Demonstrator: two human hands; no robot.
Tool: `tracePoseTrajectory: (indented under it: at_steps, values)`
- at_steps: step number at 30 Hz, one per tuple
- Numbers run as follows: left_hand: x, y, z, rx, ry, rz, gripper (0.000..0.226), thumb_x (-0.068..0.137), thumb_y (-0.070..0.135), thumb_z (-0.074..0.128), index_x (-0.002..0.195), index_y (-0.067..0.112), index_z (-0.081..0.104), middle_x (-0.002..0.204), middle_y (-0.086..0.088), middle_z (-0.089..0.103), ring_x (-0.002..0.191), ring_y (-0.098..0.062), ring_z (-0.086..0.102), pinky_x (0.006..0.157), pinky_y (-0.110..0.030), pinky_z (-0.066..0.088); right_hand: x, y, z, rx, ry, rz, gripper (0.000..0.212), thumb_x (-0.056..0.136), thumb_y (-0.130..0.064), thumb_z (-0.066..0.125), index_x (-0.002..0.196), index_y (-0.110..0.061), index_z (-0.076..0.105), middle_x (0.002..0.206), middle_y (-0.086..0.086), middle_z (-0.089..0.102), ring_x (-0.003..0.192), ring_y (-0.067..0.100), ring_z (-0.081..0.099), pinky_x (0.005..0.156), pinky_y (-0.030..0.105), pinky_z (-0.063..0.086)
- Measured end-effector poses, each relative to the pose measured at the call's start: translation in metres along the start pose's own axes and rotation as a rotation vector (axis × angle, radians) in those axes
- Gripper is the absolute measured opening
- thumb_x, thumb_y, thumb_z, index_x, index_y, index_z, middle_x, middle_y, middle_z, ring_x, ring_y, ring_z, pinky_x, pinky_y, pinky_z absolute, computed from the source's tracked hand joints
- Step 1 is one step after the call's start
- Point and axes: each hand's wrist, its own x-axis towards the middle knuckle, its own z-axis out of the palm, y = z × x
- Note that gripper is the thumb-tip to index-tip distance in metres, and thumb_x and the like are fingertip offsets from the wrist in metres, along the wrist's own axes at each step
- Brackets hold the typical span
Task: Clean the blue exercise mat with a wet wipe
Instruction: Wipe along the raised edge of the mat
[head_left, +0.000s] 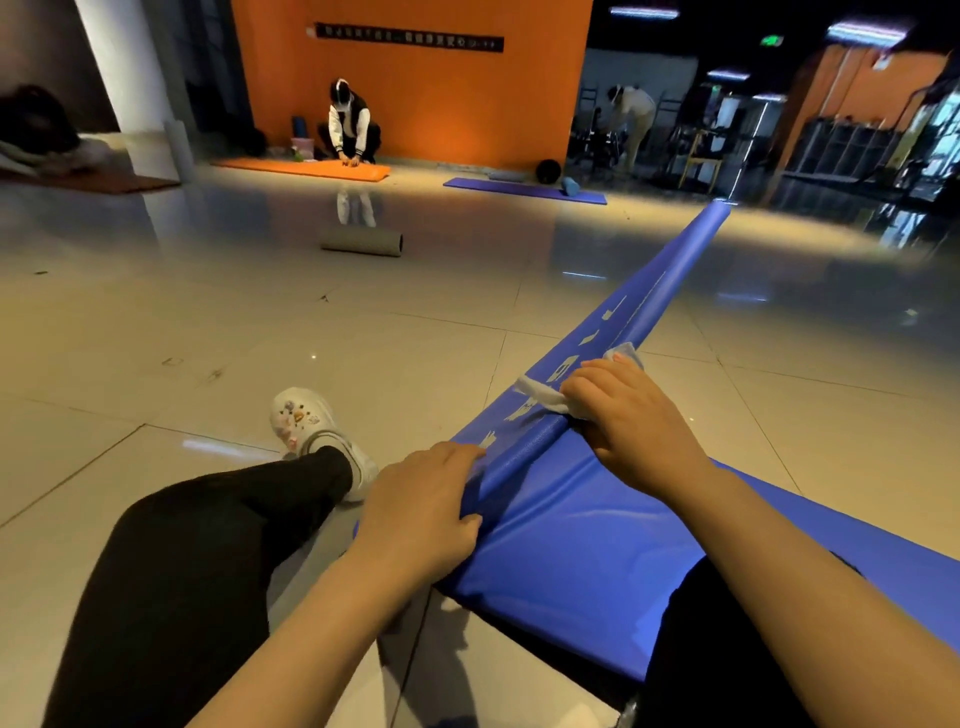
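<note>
Both hands work: left hand (415, 514) clamps the mat (571, 545) edge steady at lower centre; right hand (631, 415) clutches the wipe (540, 396) against its fold.

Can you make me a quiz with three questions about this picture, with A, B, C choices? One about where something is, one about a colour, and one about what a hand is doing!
1. Where is the wet wipe?
A. On the floor tiles
B. Draped over the blue mat's ridge
C. On the white shoe

2. What colour is the mat under the crouching person far away?
A. Orange
B. Green
C. Yellow

3. What is the right hand doing?
A. Hanging free
B. Pointing at the wall
C. Pressing on the wipe with a curled grip

Answers:
1 B, the wipe hangs across the raised fold of the mat.
2 A, the orange mat lies before the orange wall.
3 C, its fingers curl over the wipe, while the left hand steadies the mat.
</note>
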Motion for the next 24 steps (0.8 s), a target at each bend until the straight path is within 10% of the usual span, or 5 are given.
tracePoseTrajectory:
  at_steps: [7,16,24]
  values:
    - [0.042,0.048,0.025,-0.073,0.104,0.013,0.034,0.101,0.044,0.049,0.133,0.033,0.046,0.121,0.010,0.060,0.106,-0.015,0.057,0.071,-0.028,0.041,-0.019,-0.004,-0.013,-0.056,0.047,-0.010,0.031,0.079,0.002,0.067,0.105,-0.013,0.066,0.125,0.012,0.058,0.107,0.031,0.053,0.078,0.028,0.045]
    - [-0.004,-0.021,0.051,-0.384,0.266,-0.043,0.040,0.079,0.051,0.053,0.111,0.035,0.070,0.105,0.035,0.063,0.097,0.003,0.059,0.070,-0.008,0.038,-0.002,-0.005,-0.015,-0.008,0.050,-0.158,0.035,0.092,-0.006,0.041,0.118,-0.004,0.064,0.123,0.012,0.064,0.120,0.030,0.050,0.116,0.034,0.022]
    - [0.001,-0.031,0.055,-0.371,0.333,0.083,0.030,0.084,0.046,0.048,0.109,0.038,0.062,0.105,0.027,0.063,0.093,0.002,0.053,0.069,-0.003,0.034,0.019,0.058,-0.025,-0.179,-0.111,-0.186,0.043,0.100,-0.013,0.025,0.136,-0.010,0.048,0.144,0.014,0.051,0.137,0.033,0.040,0.118,0.044,0.025]
